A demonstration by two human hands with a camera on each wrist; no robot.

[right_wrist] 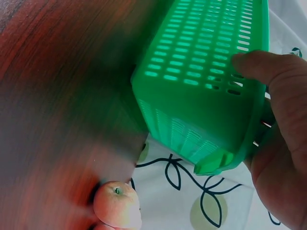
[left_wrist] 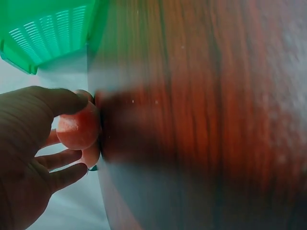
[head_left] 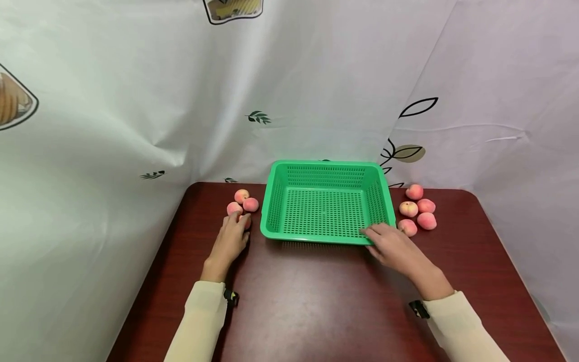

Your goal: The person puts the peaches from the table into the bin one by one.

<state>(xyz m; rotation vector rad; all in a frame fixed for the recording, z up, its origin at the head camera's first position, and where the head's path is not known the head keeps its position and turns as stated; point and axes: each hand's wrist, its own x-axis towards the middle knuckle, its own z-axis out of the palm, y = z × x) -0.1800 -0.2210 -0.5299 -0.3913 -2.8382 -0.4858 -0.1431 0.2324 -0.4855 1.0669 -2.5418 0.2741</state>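
Observation:
My left hand (head_left: 229,240) is at a small group of pink-yellow peaches on the table's left side. Its thumb and fingers close around the nearest peach (left_wrist: 79,127), which still sits at the table surface; part of it is hidden by the fingers. More peaches (head_left: 251,204) lie just beyond. With my right hand (head_left: 394,247) I grip the near right corner of a green plastic basket (head_left: 316,240). The thumb presses on the slotted outer wall (right_wrist: 192,98), while the fingers reach over the rim and are partly hidden. Nothing lies inside the basket.
Several peaches (head_left: 426,220) lie right of the basket, close to my right hand. The dark red wooden table (head_left: 298,301) meets a white printed sheet (head_left: 334,100) at its back and sides. The basket stands near the back edge.

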